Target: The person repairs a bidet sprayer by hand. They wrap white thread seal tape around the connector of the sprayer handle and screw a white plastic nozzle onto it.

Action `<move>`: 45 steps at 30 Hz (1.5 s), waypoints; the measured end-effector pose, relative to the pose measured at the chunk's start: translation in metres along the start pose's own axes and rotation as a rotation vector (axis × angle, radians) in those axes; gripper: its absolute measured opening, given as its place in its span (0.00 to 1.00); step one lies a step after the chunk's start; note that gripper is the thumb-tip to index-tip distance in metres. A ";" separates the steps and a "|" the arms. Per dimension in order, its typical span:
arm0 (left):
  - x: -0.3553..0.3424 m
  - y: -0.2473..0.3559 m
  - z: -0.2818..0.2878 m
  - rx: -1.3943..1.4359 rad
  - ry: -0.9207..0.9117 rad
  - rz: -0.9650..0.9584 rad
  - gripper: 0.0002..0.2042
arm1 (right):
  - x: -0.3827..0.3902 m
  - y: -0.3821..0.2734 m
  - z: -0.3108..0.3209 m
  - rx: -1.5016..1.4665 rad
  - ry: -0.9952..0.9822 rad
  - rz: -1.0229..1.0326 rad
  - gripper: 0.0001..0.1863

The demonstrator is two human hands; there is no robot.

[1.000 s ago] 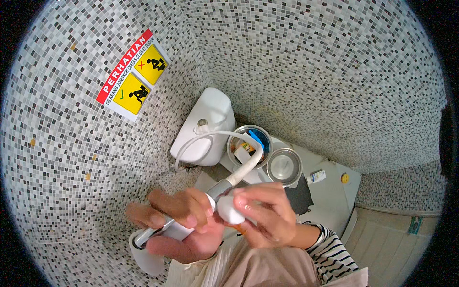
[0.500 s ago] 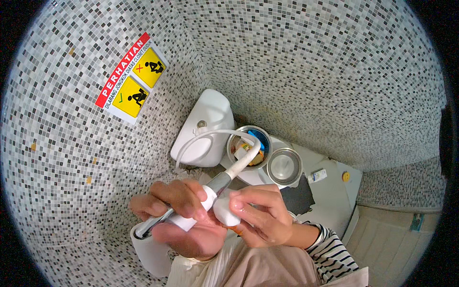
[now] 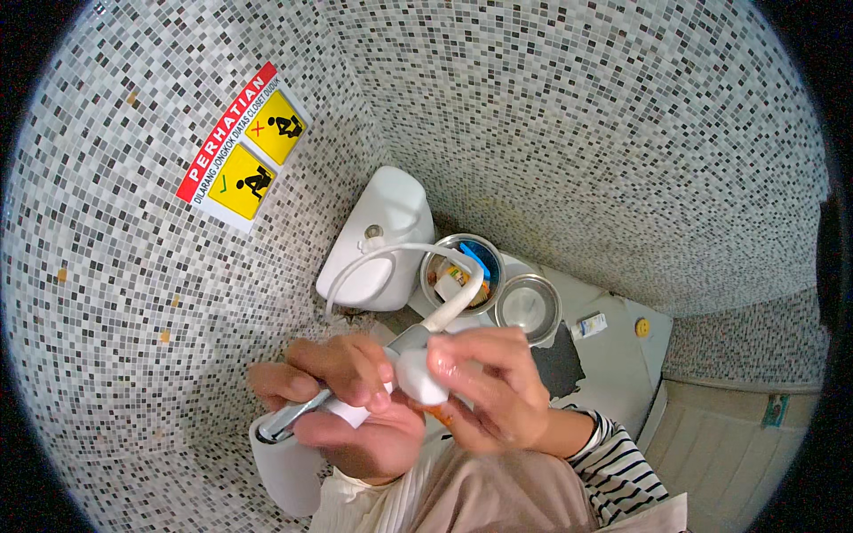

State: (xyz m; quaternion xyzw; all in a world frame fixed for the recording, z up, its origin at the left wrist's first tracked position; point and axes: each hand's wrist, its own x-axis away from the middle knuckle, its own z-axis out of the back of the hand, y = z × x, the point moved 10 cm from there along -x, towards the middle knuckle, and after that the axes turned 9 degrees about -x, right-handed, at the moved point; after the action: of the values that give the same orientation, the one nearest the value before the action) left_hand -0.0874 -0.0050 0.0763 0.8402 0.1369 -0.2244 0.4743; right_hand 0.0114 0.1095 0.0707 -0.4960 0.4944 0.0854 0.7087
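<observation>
My left hand is wrapped round a hand bidet sprayer, which has a white body, a chrome lever and a metal collar. Its white hose runs up from the collar and loops back over the toilet tank. A small white sponge-like piece is pinched between the thumb and fingers of my right hand, close against the sprayer near the collar. Something orange shows just beneath that piece, mostly hidden by my fingers. The right fingers look wet.
A white toilet tank stands in the corner. Beside it are a metal bowl holding blue and yellow items and a second metal bowl. A small white packet and a yellow round thing lie on the pale surface. Mosaic walls enclose the space.
My right hand has moved slightly up along the sprayer with the white piece, toward the metal collar. The sprayer and left hand have shifted a little to the right.
</observation>
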 end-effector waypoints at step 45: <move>-0.005 0.004 -0.013 -0.081 -0.178 -0.039 0.16 | 0.004 0.006 0.001 -0.145 -0.001 -0.160 0.24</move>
State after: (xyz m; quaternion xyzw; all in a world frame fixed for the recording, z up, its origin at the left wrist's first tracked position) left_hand -0.0871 0.0042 0.0874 0.7943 0.1195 -0.3019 0.5135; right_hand 0.0103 0.1119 0.0637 -0.5837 0.4453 0.0646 0.6759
